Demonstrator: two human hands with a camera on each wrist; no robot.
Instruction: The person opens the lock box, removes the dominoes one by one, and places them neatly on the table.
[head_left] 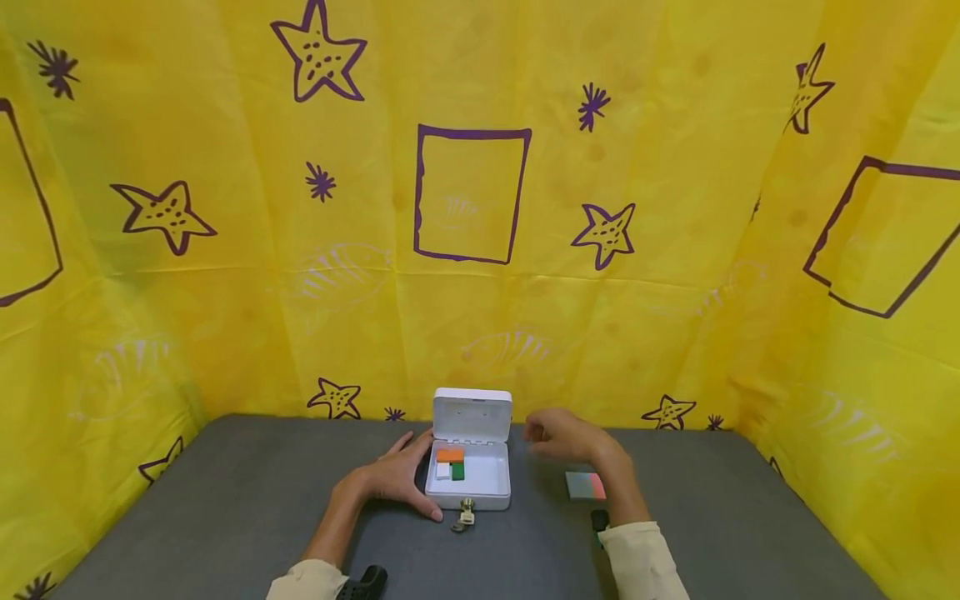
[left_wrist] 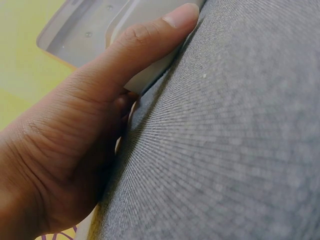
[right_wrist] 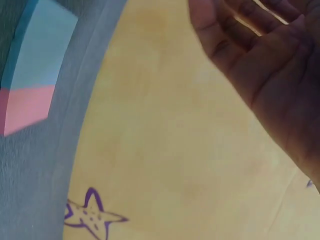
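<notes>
A small white metal lockbox stands on the table with its lid raised. Inside, at the left, lie an orange block, a white block and a green block. Keys hang from the front lock. My left hand holds the box's left side, the thumb along its front corner and the other fingers toward the back. Right of the lid, my right hand is raised with fingers loosely bent; no object shows in it.
A flat blue-grey and pink block lies on the grey table below my right forearm. Near the right cuff is a small dark object, partly hidden. Yellow patterned cloth encloses the table's back and sides.
</notes>
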